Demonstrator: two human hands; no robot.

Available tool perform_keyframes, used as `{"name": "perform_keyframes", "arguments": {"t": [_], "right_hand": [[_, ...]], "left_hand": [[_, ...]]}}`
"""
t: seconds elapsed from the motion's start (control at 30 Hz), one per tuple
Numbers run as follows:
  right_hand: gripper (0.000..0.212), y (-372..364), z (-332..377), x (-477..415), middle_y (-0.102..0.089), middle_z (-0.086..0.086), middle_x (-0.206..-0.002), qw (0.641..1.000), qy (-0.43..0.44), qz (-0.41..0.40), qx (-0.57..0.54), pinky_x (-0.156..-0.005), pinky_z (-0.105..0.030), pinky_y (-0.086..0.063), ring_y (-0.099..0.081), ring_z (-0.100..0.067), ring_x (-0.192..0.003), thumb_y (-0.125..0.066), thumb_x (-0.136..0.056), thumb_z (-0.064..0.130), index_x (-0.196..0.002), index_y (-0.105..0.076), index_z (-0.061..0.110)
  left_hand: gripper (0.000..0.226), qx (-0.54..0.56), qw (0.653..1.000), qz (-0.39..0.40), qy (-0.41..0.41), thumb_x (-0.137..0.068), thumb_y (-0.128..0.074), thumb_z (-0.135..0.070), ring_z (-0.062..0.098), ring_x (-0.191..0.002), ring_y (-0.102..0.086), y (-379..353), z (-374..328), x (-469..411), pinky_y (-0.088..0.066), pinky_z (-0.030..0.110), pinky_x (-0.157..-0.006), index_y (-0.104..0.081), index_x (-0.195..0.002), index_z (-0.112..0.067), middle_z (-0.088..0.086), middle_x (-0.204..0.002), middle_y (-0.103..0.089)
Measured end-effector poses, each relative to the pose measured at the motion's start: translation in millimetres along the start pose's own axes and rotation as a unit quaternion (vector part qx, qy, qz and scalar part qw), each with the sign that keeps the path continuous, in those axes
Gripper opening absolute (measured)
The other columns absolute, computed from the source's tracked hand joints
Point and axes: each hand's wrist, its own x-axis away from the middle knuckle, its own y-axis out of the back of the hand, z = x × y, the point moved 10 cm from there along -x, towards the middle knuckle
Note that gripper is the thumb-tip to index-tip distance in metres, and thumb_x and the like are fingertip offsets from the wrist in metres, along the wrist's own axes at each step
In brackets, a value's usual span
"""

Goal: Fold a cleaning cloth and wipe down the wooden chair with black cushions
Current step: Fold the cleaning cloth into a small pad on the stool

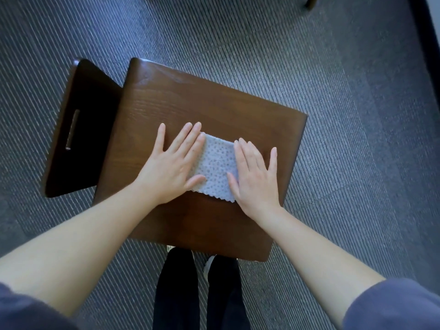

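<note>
A light grey dotted cleaning cloth (215,166) lies folded flat on the brown wooden seat (202,101) of the chair. My left hand (172,164) presses flat on the cloth's left side with straight fingers. On the cloth's right side my right hand (256,176) lies flat as well, fingers spread. The cloth's scalloped near edge shows between the two hands. The chair's dark backrest (78,129), with a slot handle, stands at the left.
Grey striped carpet (345,115) surrounds the chair. My dark trouser legs and a white shoe (209,264) are just below the seat's near edge. Another wooden furniture leg (310,2) shows at the top right.
</note>
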Motion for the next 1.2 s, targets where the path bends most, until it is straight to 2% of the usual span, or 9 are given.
{"name": "perform_keyframes", "arguments": {"t": [0.17, 0.3, 0.4, 0.5, 0.6, 0.77, 0.87, 0.97, 1.2], "right_hand": [[0.050, 19.3, -29.4, -2.1, -0.051, 0.003, -0.125, 0.982, -0.161, -0.018, -0.102, -0.099, -0.037, -0.035, -0.048, -0.018, -0.116, -0.059, -0.090, 0.043, -0.133, -0.050, 0.019], [0.018, 13.2, -32.5, -7.0, -0.047, 0.009, -0.106, 0.961, -0.214, 0.035, -0.171, -0.083, -0.031, -0.038, -0.049, -0.014, -0.099, -0.065, -0.089, 0.037, -0.098, -0.054, 0.026], [0.014, 6.2, -32.5, -4.7, -0.051, 0.008, -0.093, 0.929, -0.259, 0.076, -0.255, -0.066, -0.032, -0.044, -0.053, -0.015, -0.079, -0.061, -0.090, 0.026, -0.086, -0.047, 0.025], [0.015, 9.1, -34.5, 4.8, -0.054, 0.006, -0.079, 0.848, -0.307, 0.083, -0.423, -0.055, -0.026, -0.039, -0.049, -0.010, -0.064, -0.060, -0.088, 0.019, -0.087, -0.045, 0.022], [0.024, 26.2, -33.0, 21.6, -0.060, 0.003, -0.078, 0.744, -0.358, 0.075, -0.559, -0.067, -0.032, -0.051, -0.054, -0.009, -0.067, -0.064, -0.086, 0.019, -0.101, -0.047, 0.027], [0.046, 68.8, -16.9, 42.9, -0.068, 0.001, -0.108, 0.636, -0.380, 0.116, -0.661, -0.085, -0.038, -0.057, -0.067, -0.015, -0.092, -0.058, -0.095, 0.025, -0.137, -0.041, 0.035], [0.061, 102.7, -0.7, 49.0, -0.070, 0.002, -0.110, 0.640, -0.319, 0.156, -0.681, -0.086, -0.038, -0.056, -0.069, -0.017, -0.100, -0.062, -0.094, 0.019, -0.143, -0.034, 0.042], [0.064, 141.3, -4.1, 49.7, -0.072, -0.004, -0.108, 0.649, -0.273, 0.116, -0.701, -0.078, -0.031, -0.057, -0.070, -0.017, -0.099, -0.063, -0.091, 0.006, -0.141, -0.041, 0.037], [0.036, 194.6, -39.6, 42.5, -0.065, 0.007, -0.119, 0.720, -0.219, 0.075, -0.655, -0.085, -0.017, -0.050, -0.060, -0.006, -0.105, -0.071, -0.085, 0.005, -0.111, -0.068, 0.030]], "left_hand": [[0.059, 0.167, 0.966, -0.070, 0.185, -0.089, -0.061, -0.045, 0.023, -0.121, -0.049, 34.7, 23.9, 4.9, -0.038, 0.040, -0.097, -0.047, -0.136, -0.013, 0.005, -0.129, -0.054], [0.025, 0.231, 0.927, 0.007, 0.295, -0.088, -0.066, -0.037, 0.018, -0.093, -0.054, 24.8, 24.0, 3.0, -0.035, 0.035, -0.084, -0.055, -0.104, -0.021, -0.004, -0.101, -0.057], [0.015, 0.313, 0.886, 0.072, 0.334, -0.089, -0.063, -0.027, 0.018, -0.083, -0.055, 10.2, 23.0, 2.9, -0.037, 0.033, -0.077, -0.050, -0.085, -0.022, -0.003, -0.092, -0.055], [0.017, 0.457, 0.815, 0.085, 0.346, -0.087, -0.062, -0.021, 0.014, -0.076, -0.053, 10.1, 22.4, 9.0, -0.040, 0.027, -0.058, -0.045, -0.083, -0.019, -0.003, -0.086, -0.055], [0.029, 0.553, 0.752, 0.077, 0.349, -0.086, -0.070, -0.025, 0.013, -0.082, -0.058, 35.1, 24.4, 27.4, -0.043, 0.025, -0.061, -0.047, -0.104, -0.021, -0.004, -0.093, -0.058], [0.062, 0.596, 0.734, 0.020, 0.326, -0.085, -0.074, -0.035, 0.006, -0.089, -0.065, 105.4, 25.2, 57.2, -0.047, 0.020, -0.068, -0.039, -0.135, -0.034, -0.004, -0.098, -0.066], [0.052, 0.615, 0.736, 0.023, 0.282, -0.087, -0.073, -0.029, 0.008, -0.088, -0.070, 140.3, 19.2, 66.9, -0.055, 0.023, -0.066, -0.044, -0.129, -0.040, -0.003, -0.099, -0.070], [0.043, 0.573, 0.791, 0.051, 0.206, -0.085, -0.075, -0.020, 0.011, -0.092, -0.069, 169.1, 8.1, 67.1, -0.059, 0.032, -0.081, -0.057, -0.120, -0.037, -0.001, -0.106, -0.070], [0.040, 0.538, 0.829, 0.013, 0.155, -0.081, -0.079, -0.017, 0.007, -0.100, -0.066, 224.6, -10.7, 44.2, -0.053, 0.033, -0.096, -0.067, -0.116, -0.032, -0.013, -0.109, -0.067]]}}
